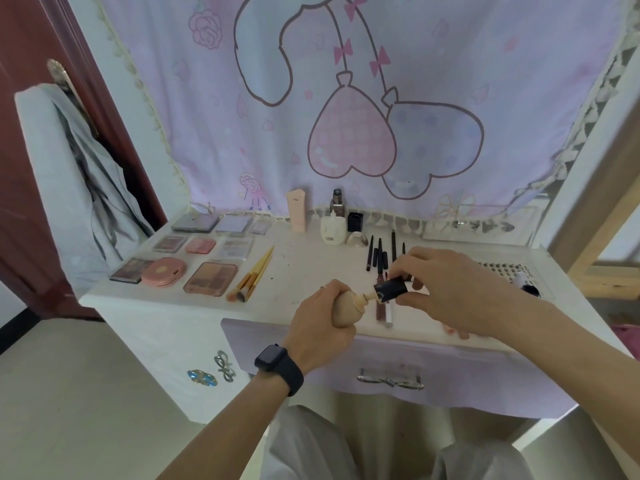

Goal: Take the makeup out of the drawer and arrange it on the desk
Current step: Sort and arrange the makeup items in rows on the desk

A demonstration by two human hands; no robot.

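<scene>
My left hand (320, 327) grips a beige foundation bottle (346, 308) held sideways over the front of the white desk (304, 268). My right hand (446, 289) pinches the bottle's black cap (391, 289) at the neck. Under the hands lie a lip gloss tube and a white pencil (388, 311). Several palettes (211, 277) and a pink compact (162, 270) lie in rows at the left. Makeup brushes (252, 277) lie beside them. Dark pencils (379, 254) lie at centre right. The lilac drawer front (398, 368) sits below the desk edge.
At the back stand a pink tube (297, 209), a white bottle (333, 228), a glass bottle (337, 202) and a black cap (354, 221). A lash tray (502, 271) lies at the right. A pink curtain hangs behind. A grey garment covers a chair at left.
</scene>
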